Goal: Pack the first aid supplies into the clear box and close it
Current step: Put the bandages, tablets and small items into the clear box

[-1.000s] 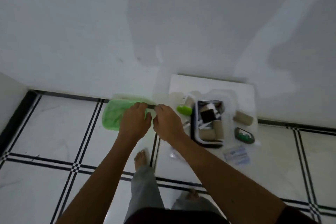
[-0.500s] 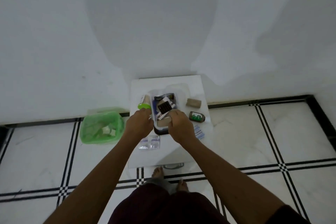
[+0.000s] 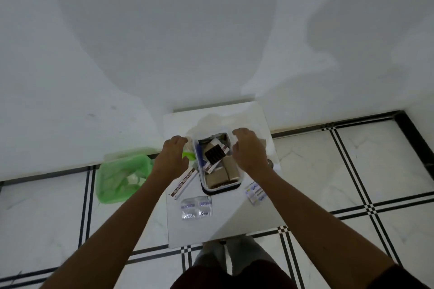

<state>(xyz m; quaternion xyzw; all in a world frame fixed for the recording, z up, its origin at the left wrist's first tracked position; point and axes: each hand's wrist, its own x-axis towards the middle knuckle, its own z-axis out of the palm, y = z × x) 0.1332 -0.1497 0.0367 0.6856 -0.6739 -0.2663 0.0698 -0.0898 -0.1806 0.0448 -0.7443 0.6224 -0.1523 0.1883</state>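
Person's legs and feet at bottom edge, standing on white floor tiles with black lines (image 3: 352, 171). Small white square surface (image 3: 223, 225) in front of them, pushed against the white wall.

Nearest on the surface: clear blister pack with blue print (image 3: 196, 207), then a small blue-and-white sachet (image 3: 254, 195) off to the right. A long white carton with dark print (image 3: 184, 182) lies diagonally, just left of the box.

Clear rectangular plastic box with dark base (image 3: 220, 189) sits mid-surface, lid off, already holding brown bandage rolls (image 3: 222, 175), a dark ribbed item and small white cartons.

Left hand (image 3: 172, 159) hovers at the box's left side, fingers curled, loosely open, nothing visibly held; a bright green cap (image 3: 187, 155) shows just beside it. Right hand (image 3: 250, 150) hovers at the box's right side, fingers spread and curved, empty.

Green plastic bag-lined bin (image 3: 122, 178) on the floor left of the surface, by the wall.
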